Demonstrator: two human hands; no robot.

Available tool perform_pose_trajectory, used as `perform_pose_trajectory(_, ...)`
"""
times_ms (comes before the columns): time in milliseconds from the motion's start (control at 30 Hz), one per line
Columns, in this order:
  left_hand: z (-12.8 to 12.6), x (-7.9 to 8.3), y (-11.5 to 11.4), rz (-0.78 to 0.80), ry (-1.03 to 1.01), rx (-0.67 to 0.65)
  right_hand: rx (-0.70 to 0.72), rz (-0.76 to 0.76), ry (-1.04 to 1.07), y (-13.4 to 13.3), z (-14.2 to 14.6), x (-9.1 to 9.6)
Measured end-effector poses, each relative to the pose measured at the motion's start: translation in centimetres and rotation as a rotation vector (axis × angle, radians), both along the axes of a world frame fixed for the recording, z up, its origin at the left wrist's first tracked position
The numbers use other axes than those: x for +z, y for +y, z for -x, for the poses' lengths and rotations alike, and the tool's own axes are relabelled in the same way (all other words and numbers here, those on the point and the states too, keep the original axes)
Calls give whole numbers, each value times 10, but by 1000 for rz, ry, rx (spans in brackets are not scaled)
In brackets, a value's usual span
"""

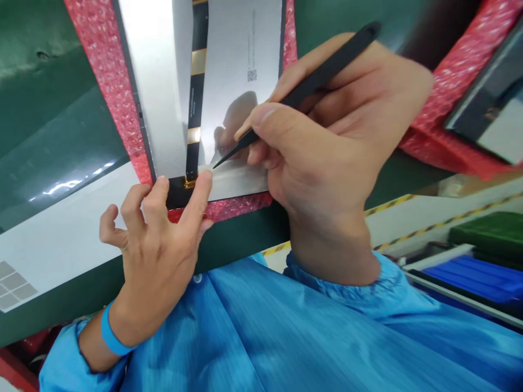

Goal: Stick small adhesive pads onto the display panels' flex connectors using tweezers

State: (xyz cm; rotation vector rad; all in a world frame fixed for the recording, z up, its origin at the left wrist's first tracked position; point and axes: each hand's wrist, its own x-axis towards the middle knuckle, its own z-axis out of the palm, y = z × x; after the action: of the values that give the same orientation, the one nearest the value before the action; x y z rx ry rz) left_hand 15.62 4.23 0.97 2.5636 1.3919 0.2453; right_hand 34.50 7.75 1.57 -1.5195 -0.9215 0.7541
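Note:
A silver-backed display panel [239,49] lies on pink bubble wrap [102,60], its near edge toward me. A black flex cable [196,98] with gold bands runs down the panel's back. My right hand [322,125] grips black tweezers [314,81], their tips close to my left index fingertip. My left hand [163,228] rests at the panel's near edge, fingers spread, the index fingertip touching a small whitish piece [205,169] beside the cable's end. Whether the tweezer tips hold that piece I cannot tell.
On the right, another panel [486,103] lies on pink bubble wrap. The green tabletop [245,234] ends close to my blue smock. A white sheet [65,234] lies at the left. Blue [478,277] and green bins stand lower right, beyond yellow-black floor tape.

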Motion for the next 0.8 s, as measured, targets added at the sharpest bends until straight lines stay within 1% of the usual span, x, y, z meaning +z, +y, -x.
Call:
perform_pose_trajectory(133,7,-5,-2,-1,-42,47,-62,-100,72,5,0,-16)
perform_pose_trajectory(233,8,-8,-6,-3,-43,98,-84,-82,82,5,-4,-25)
perform_pose_trajectory(333,11,-4,-10,-51,-34,111,-61,-13,115,3,-8,-26)
perform_pose_trajectory(400,25,0,-9,-91,-49,121,-68,10,158,1,-6,-21)
perform_pose_trajectory(433,39,2,-6,-109,-63,141,-81,11,179,1,-3,-17)
perform_pose_trajectory(500,80,6,5,-155,-103,240,-103,8,202,4,7,-6)
perform_pose_trajectory(567,137,9,22,-216,-131,411,-100,-18,181,13,25,5)
perform_pose_trajectory(600,167,10,31,-250,-136,504,-65,-24,160,20,36,11)
perform_pose_trajectory(633,197,10,40,-279,-136,590,-6,-38,145,28,50,16)
perform_pose_trajectory(667,222,9,47,-293,-126,651,85,-57,143,37,67,21)
perform_pose_trajectory(700,242,7,54,-280,-112,671,198,-83,158,48,87,23)
perform_pose_trajectory(733,256,3,60,-253,-99,664,332,-110,188,61,109,23)
perform_pose_trajectory(767,263,-2,64,-217,-87,638,465,-139,237,76,132,20)
perform_pose_trajectory(800,266,-8,67,-183,-75,606,568,-171,282,91,154,15)
